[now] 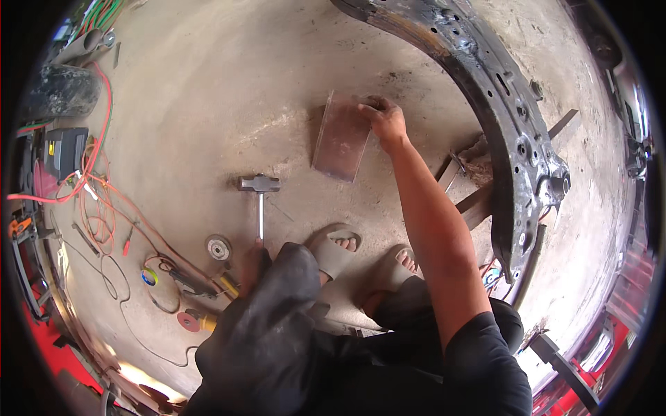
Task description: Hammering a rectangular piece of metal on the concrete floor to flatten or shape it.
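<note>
My right hand (pixel 386 119) reaches forward and is closed on the upper right edge of a reddish-brown rectangular metal plate (pixel 341 139). The plate has narrow raised rims on its long sides and sits tilted over the concrete floor. Beside my left knee, my left hand (pixel 254 267) is closed around the lower end of a sledgehammer (pixel 260 184). Its steel head points away from me, and the pale shaft runs back to my fingers. My knee and trouser leg hide part of that hand.
A long curved black metal vehicle frame part (pixel 513 132) lies at the right, propped on metal bars (pixel 475 206). At the left are a grinding disc (pixel 218 247), an angle grinder (pixel 198 322), red hoses (pixel 104 187), a roll of tape (pixel 149 276) and a black-and-yellow machine (pixel 64 152).
</note>
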`<state>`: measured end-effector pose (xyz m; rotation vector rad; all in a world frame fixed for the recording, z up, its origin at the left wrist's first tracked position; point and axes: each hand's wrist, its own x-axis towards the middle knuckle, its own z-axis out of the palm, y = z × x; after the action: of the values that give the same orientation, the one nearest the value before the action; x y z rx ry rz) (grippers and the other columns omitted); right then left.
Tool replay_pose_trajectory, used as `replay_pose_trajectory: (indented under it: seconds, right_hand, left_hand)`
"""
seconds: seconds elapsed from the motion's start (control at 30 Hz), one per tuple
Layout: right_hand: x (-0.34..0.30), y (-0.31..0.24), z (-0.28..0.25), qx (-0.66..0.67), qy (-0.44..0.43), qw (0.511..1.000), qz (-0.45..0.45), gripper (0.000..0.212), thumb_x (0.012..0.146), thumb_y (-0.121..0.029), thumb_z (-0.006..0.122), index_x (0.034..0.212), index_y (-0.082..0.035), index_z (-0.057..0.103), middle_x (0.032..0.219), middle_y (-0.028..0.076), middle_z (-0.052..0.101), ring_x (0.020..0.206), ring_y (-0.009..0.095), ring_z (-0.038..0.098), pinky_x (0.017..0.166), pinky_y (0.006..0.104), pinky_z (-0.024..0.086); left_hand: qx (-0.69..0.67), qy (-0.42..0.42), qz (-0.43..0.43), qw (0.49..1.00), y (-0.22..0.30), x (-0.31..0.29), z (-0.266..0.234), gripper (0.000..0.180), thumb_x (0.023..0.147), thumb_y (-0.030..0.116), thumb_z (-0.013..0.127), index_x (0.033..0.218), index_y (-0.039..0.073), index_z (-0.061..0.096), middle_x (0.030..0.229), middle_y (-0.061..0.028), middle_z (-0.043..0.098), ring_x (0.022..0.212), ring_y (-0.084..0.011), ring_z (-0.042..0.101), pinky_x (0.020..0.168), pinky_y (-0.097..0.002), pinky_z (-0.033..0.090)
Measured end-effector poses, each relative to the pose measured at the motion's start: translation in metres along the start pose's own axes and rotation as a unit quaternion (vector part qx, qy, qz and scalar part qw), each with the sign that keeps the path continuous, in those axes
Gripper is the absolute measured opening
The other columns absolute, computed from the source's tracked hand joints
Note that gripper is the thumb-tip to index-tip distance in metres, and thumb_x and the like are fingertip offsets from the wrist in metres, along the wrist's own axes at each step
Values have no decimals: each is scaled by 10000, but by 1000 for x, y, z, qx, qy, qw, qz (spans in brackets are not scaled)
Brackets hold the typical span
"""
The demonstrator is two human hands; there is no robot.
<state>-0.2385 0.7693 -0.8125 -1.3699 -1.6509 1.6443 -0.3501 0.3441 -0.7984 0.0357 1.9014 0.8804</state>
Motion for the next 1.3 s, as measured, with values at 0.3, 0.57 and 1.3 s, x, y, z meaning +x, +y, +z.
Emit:
replay_pose_trajectory:
  seconds: [0.3, 0.57, 1.3]
  right_hand:
    - [-106, 65, 75, -228, 286, 918, 153, 807, 697, -444, 843, 1287, 4, 522, 1356, 317, 403, 1272, 478, 403, 1067, 507, 348]
    - [-89, 45, 63, -55, 138, 976, 158, 469, 806, -317, 781, 1070, 17, 585, 1153, 247, 616, 1107, 395, 576, 937, 398, 451]
    - [-54, 75, 9, -218, 14, 960, 176, 631, 838, -544, 682, 1156, -1, 653, 1126, 255, 663, 1106, 419, 612, 931, 442, 482]
  left_hand:
    - [14, 0, 36, 999, -34, 2, -21, 542, 1027, 482, 370, 681, 73, 456, 563, -6, 408, 483, -132, 370, 484, -347, 314]
    - [61, 24, 183, 981, 50, -14, -5, 443, 1030, 382, 422, 742, 53, 494, 577, -20, 417, 524, -129, 415, 493, -338, 322]
    - [295, 134, 297, 898, 194, 93, 81, 607, 990, 586, 408, 839, 26, 587, 600, -103, 546, 564, -232, 588, 582, -422, 467]
